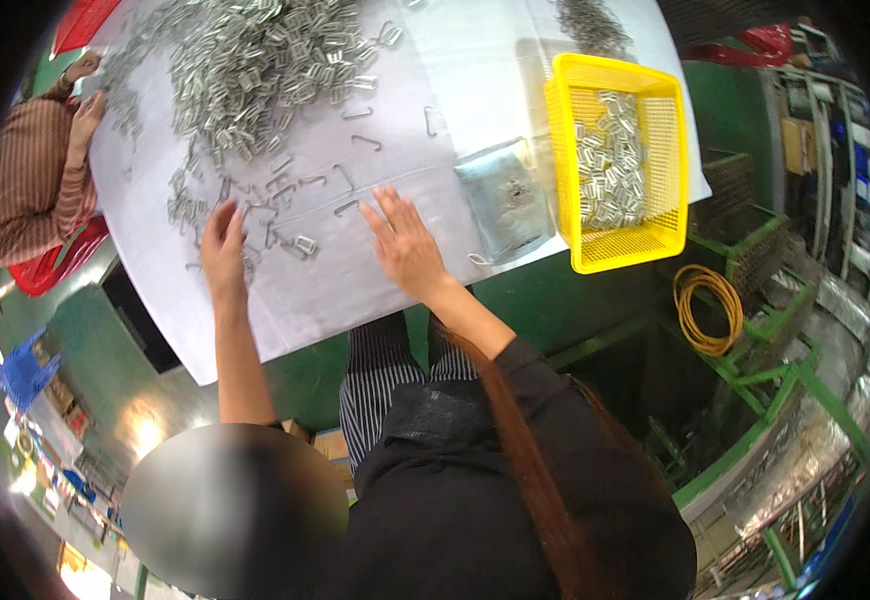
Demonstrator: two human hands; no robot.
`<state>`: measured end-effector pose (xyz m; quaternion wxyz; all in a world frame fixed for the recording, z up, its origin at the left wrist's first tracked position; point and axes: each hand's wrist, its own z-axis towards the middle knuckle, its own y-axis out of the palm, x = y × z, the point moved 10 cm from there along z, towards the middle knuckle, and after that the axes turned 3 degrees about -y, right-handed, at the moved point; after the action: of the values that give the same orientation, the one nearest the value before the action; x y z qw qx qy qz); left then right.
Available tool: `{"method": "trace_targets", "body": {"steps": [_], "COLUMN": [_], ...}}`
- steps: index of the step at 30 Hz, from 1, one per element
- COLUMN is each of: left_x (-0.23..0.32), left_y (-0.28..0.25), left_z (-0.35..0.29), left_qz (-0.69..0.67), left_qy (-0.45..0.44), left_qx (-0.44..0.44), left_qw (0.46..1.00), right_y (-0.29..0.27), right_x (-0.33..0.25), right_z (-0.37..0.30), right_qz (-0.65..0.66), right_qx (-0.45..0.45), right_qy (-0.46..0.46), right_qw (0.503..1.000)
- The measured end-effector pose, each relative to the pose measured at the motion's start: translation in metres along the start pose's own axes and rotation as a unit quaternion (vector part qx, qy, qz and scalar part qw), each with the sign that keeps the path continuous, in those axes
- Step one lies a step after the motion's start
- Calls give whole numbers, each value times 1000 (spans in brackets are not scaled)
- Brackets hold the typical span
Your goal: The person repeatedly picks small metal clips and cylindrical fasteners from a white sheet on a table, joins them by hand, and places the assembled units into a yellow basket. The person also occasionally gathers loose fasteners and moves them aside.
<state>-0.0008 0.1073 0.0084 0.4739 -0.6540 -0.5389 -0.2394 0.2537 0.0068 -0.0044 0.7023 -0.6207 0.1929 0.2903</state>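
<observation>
On the white-covered table, my left hand [223, 250] reaches among small loose metal pieces, its fingers partly bent and slightly apart. Nothing is visible in its grip, though the fingertips are close to the pieces. To the right, my right hand [405, 245] is palm down over the cloth with its fingers stretched out, holding nothing. Just beyond its fingertips is a bent wire hook [346, 208]. More wire hooks [366, 141] are scattered farther out. A small ladder-shaped metal clip [305, 245] rests between the hands. Beyond them rises a large heap of similar metal clips [245, 80].
A yellow plastic basket [565, 160] containing several metal clips stands at the table's right edge. Beside it lies a clear plastic bag [507, 205]. Another pile of wire pieces [592, 25] is farther back. At the left sits another person [35, 185] in a striped top, hands at the table.
</observation>
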Motion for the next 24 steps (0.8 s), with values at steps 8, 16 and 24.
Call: {"method": "trace_targets", "body": {"steps": [8,16,24], "left_x": [-107,-65,-7], "left_y": [-93,-101,-113], "left_z": [-21,1,86], "left_qz": [-20,98,207], "left_qy": [-51,101,283], "left_qx": [35,76,242], "left_qw": [998,987,905], "right_y": [9,81,166], "right_x": [42,-97,-169], "right_z": [91,110,190], "right_qz": [-133,22,-14], "right_qx": [74,0,-19], "right_qy": [70,11,-30], "right_qw": [986,1000,999]}}
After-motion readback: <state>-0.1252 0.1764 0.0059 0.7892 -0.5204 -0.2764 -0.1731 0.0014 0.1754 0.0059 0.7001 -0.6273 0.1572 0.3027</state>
